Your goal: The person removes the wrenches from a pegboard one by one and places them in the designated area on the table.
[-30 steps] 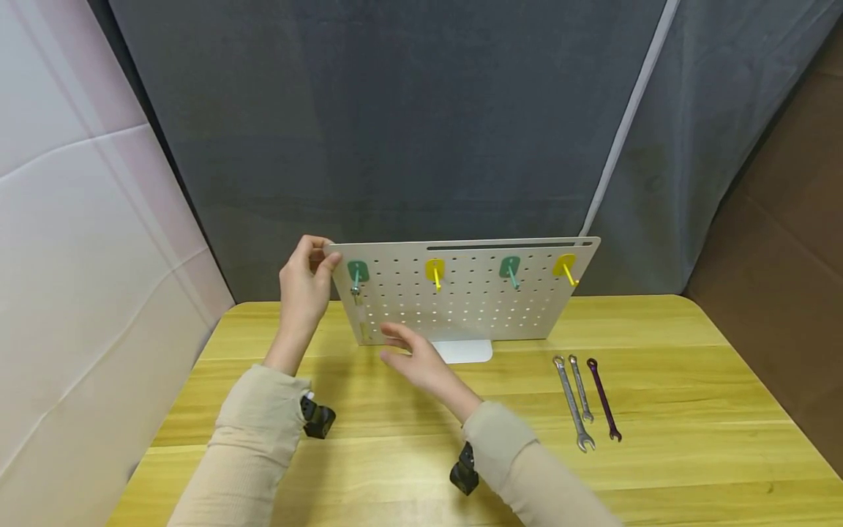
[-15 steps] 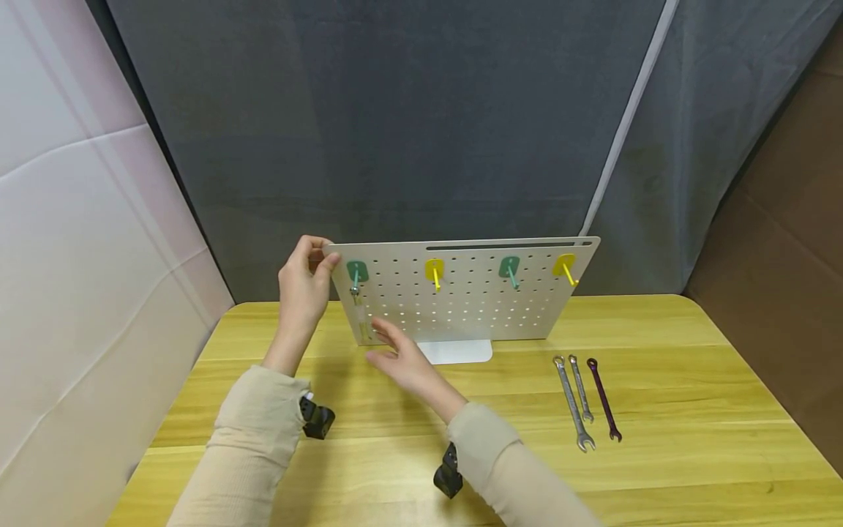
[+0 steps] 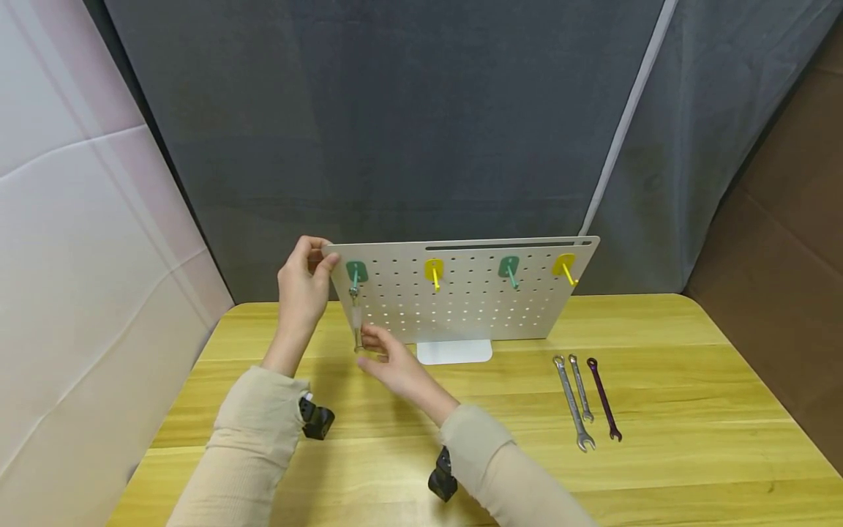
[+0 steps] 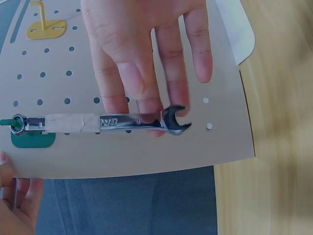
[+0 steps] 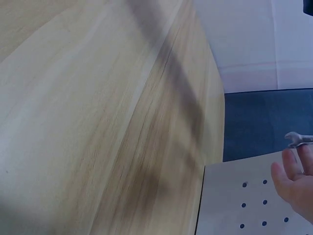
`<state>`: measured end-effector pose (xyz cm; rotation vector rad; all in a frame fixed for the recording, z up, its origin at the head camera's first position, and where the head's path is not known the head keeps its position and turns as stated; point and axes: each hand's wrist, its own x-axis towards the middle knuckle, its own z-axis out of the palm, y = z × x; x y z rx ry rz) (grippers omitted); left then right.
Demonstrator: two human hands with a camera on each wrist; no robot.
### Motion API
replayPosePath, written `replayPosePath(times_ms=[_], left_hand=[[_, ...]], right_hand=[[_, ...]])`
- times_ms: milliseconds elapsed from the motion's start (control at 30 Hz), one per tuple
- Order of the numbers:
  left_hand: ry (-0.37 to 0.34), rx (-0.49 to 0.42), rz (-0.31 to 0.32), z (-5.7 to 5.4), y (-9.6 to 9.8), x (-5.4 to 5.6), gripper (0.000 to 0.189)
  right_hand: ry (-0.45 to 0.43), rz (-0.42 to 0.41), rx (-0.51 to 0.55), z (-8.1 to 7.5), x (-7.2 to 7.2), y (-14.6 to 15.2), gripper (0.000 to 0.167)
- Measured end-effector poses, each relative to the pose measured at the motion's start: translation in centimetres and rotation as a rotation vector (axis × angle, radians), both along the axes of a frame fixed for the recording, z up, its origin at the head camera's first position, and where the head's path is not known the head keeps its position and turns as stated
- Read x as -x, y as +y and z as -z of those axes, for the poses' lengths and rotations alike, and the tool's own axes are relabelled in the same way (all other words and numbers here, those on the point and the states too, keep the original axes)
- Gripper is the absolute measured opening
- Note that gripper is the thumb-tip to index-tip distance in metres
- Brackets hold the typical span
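Note:
My left hand (image 3: 304, 282) pinches the upper left corner of a pale standing pegboard (image 3: 461, 300). On the leftmost green hook (image 3: 356, 271) hangs a silver combination wrench (image 4: 120, 121) by its ring end, with whitish tape round its shank. My right hand (image 3: 398, 366) is at the wrench's lower, open-jawed end. The left wrist view shows its fingers (image 4: 172, 63) extended, their tips behind the shank, between wrench and board. The thumb (image 4: 131, 78) lies short of the shank and does not wrap it. In the head view, the wrench's lower end swings out from the board.
Two silver wrenches (image 3: 573, 402) and a purple one (image 3: 604, 399) lie on the wooden table (image 3: 685, 410), right of the board. Two yellow hooks (image 3: 435, 271) and a second green hook (image 3: 509, 269) are on the board. A white base plate (image 3: 454, 353) juts forward beneath it.
My right hand has moved left to the hanging wrench's lower end, which now swings out toward me. My left hand stays on the board's corner.

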<state>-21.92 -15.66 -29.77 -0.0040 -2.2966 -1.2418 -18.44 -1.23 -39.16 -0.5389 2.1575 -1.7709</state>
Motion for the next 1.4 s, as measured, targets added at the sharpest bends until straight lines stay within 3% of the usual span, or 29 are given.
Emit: replayPosePath(times_ms=[400,800,1000,1400], left_hand=[[-0.014,-0.008,-0.009,-0.1,-0.1,-0.2,0.020],[-0.010,-0.011,-0.005,0.0,0.0,-0.1,0.021],[-0.004,-0.008,-0.001,0.0,0.0,-0.1,0.020],[-0.011,-0.008,-0.004,0.0,0.0,0.0,0.019]], right_hand=[[-0.015,0.027,0.027,-0.4,-0.8,0.4,0.028],[-0.049,0.047,0.151,-1.0,-1.5,1.1,0.026],[-0.071,0.053,0.195,-1.4,-1.7,1.6,0.039],[-0.103,0.049,0.198,-2.2,-2.1,2.3,0.035]])
